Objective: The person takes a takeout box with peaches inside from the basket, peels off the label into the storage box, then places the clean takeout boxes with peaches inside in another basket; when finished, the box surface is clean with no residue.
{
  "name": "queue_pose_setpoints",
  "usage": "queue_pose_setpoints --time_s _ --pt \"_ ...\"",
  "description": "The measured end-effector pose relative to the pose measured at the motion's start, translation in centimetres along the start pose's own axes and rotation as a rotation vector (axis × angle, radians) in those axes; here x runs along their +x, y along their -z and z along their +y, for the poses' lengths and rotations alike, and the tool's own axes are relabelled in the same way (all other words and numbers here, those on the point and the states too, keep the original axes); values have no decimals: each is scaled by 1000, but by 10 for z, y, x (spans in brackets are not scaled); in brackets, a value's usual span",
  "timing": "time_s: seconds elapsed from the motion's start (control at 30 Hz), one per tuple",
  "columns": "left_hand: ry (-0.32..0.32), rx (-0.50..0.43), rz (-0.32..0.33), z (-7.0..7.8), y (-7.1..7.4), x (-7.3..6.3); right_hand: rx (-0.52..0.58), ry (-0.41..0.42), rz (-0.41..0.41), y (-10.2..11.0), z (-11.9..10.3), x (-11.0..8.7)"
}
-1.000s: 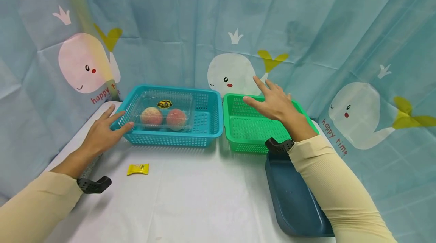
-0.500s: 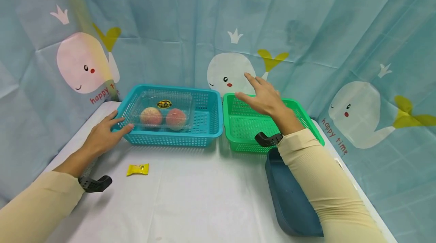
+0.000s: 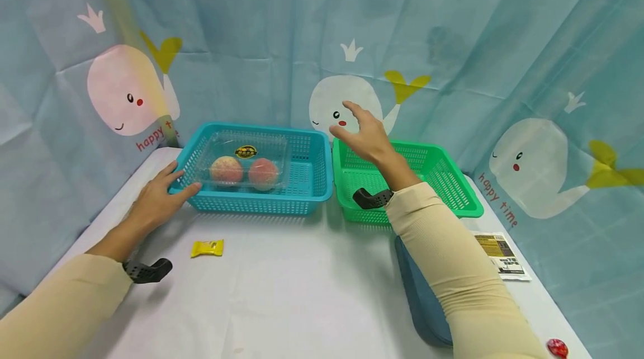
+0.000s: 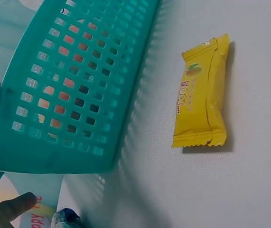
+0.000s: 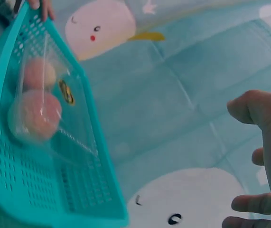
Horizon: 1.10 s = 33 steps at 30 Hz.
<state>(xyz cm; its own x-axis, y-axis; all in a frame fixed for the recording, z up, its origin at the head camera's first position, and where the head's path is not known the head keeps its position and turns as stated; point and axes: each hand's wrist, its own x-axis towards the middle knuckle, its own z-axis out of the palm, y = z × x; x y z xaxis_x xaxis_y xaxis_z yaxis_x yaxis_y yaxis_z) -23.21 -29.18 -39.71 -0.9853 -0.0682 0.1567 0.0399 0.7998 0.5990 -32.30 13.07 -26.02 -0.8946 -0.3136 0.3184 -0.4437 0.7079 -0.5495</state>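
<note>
My left hand grips the left front corner of a blue plastic basket, its thumb on the front rim and fingers over the left end. Inside the basket, a clear plastic box with a black and gold label holds two peaches. My right hand hovers above the left part of a green basket, thumb and fingers spread and holding nothing. In the right wrist view, the right hand's thumb is apart from the blue basket.
A small yellow wrapped snack lies on the white tablecloth before the blue basket. A dark blue tray sits partly under my right forearm. Farther right are a printed packet and a red item. A curtain hangs behind.
My right hand has moved left over the green basket, uncovering the printed packet and the red item at right. My left hand has stayed at the blue basket's corner.
</note>
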Motion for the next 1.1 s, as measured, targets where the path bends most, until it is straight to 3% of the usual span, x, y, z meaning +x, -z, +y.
queue_pose_setpoints --time_s 0.2,0.47,0.77,1.1 --pt "20 -24 -8 -2 -6 2 168 -64 -9 -25 -5 9" --pt "30 -44 0 0 -10 2 214 -162 -59 -54 -6 16" --pt "26 -67 14 1 -8 1 429 -172 -149 -85 -11 24" --pt "38 -74 12 2 -7 3 420 -298 -219 -120 -16 34"
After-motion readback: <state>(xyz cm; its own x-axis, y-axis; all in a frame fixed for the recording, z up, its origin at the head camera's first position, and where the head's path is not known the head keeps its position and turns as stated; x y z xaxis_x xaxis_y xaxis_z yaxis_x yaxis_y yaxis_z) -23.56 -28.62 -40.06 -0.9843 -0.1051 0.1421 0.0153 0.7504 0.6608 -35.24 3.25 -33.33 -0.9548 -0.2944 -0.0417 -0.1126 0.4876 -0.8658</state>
